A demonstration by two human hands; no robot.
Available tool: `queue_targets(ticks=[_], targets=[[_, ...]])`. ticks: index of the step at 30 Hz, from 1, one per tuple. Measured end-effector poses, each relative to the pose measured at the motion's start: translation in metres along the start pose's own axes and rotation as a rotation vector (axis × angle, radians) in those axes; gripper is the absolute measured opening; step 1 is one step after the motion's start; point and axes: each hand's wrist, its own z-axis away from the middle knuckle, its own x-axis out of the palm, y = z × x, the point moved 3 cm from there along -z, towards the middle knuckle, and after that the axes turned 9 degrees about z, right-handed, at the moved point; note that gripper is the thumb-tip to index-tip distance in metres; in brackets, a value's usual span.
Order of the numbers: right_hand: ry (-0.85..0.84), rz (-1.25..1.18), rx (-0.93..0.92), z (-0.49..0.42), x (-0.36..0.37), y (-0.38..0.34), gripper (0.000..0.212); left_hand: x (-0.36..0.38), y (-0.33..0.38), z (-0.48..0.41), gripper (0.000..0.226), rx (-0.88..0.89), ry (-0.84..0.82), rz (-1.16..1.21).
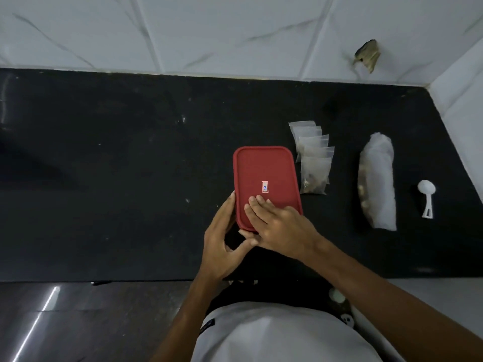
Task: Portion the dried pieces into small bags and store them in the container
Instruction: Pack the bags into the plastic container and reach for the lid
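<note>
A rectangular container with a red lid [265, 178] sits on the black counter [130, 178]. My left hand [224, 241] grips its near left corner, thumb under the edge. Over the lid's near end my right hand [281, 226] lies flat, fingers spread. Just right of the container lie several small clear zip bags [312, 158] in an overlapping row, the nearest holding dried pieces. Further right is a large white bag [377, 181] with dried pieces showing along its left side. A white scoop [426, 198] rests at the far right.
White marble-look tiles [235, 35] back the counter, with a broken hole [366, 57] at the upper right. A side wall [460, 100] closes the counter's right end. The counter's front edge [104, 280] runs just in front of my body.
</note>
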Motion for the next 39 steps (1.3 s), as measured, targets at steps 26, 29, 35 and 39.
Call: queue_targets(ticks=[26,29,35,39], targets=[[0.332,-0.087,0.014,0.0,-0.015,0.008,0.03,0.026,-0.008,-0.007,0.051,-0.04,0.136,-0.066],[0.393,-0.198,0.146,-0.002,-0.034,0.018,0.028,0.023,-0.009,-0.008,0.055,-0.056,0.122,-0.114],[0.424,-0.295,0.405,-0.012,-0.073,0.063,0.026,0.026,-0.007,-0.006,0.056,-0.095,0.159,-0.168],[0.5,-0.241,0.45,-0.022,-0.089,0.091,0.027,0.033,-0.001,-0.006,0.053,-0.147,0.186,-0.166]])
